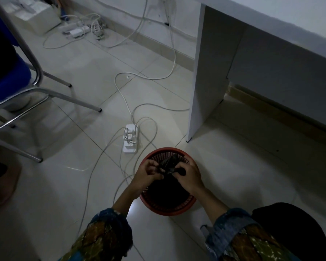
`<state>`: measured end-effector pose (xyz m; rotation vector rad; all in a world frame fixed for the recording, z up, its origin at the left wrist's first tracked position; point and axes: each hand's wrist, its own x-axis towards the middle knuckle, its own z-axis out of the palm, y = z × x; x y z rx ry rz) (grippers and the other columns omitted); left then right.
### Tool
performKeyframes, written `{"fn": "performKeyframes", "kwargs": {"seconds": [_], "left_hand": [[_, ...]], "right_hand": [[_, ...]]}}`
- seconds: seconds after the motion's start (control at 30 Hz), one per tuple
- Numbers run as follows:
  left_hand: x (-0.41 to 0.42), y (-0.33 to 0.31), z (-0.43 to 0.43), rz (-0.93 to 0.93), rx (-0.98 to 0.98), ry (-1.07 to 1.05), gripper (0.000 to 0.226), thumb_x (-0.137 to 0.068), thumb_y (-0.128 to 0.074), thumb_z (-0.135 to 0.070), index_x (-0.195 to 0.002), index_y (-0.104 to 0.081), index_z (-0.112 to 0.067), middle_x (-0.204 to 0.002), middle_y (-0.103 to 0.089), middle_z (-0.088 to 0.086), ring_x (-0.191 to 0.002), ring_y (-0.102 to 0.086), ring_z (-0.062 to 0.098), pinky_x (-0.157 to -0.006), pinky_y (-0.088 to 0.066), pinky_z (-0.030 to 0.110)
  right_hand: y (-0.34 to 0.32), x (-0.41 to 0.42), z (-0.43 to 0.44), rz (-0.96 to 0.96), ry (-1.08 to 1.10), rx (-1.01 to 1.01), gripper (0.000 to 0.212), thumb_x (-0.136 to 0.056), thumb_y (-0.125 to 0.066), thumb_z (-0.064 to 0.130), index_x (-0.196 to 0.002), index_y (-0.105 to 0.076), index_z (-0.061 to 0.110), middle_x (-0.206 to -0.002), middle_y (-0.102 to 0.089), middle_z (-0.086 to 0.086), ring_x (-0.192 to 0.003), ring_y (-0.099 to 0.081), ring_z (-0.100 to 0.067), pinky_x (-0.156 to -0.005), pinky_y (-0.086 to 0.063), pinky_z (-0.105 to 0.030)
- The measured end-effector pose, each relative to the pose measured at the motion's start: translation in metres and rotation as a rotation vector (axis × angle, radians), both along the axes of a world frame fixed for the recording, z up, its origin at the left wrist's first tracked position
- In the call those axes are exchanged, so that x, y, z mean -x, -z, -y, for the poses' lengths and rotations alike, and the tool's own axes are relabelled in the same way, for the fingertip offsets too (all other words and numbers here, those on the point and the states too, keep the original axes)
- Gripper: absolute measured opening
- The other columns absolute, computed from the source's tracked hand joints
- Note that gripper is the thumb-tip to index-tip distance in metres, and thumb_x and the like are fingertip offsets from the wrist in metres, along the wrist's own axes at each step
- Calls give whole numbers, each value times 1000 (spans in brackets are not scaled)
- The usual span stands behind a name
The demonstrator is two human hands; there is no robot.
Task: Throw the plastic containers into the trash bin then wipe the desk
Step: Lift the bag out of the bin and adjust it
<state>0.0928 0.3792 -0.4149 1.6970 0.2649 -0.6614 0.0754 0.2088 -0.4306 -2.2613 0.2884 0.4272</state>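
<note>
A red mesh trash bin (pixel 154 209) stands on the tiled floor at the bottom centre, lined with a black plastic bag (pixel 167 193). Both my hands are over its mouth. My left hand (pixel 146 175) pinches the bunched bag top (pixel 168 163) from the left, fingers curled. My right hand (pixel 190 176) grips the same bunched plastic from the right. The bag's inside is dark, so its contents are hidden. The white desk (pixel 211 72) stands at the upper right; only its side panel and edge show.
A white power strip (pixel 130 138) with plugs lies just left of the bin, with white cables looping across the floor. A blue chair with chrome legs (pixel 45 91) stands at the left. A bare foot (pixel 6 183) shows at the far left. More plugs and a box lie by the back wall.
</note>
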Motion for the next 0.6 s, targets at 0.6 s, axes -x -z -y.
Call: {"fn": "performKeyframes", "kwargs": {"seconds": [0.6], "left_hand": [[4, 11, -3, 957, -682, 905, 27, -68, -76, -19, -94, -73, -20, -89, -69, 0, -76, -68, 15, -65, -54, 24]], "right_hand": [[-14, -10, -11, -361, 830, -865, 10, -84, -64, -7, -86, -58, 1, -78, -64, -13, -64, -64, -19, -50, -56, -18]]}}
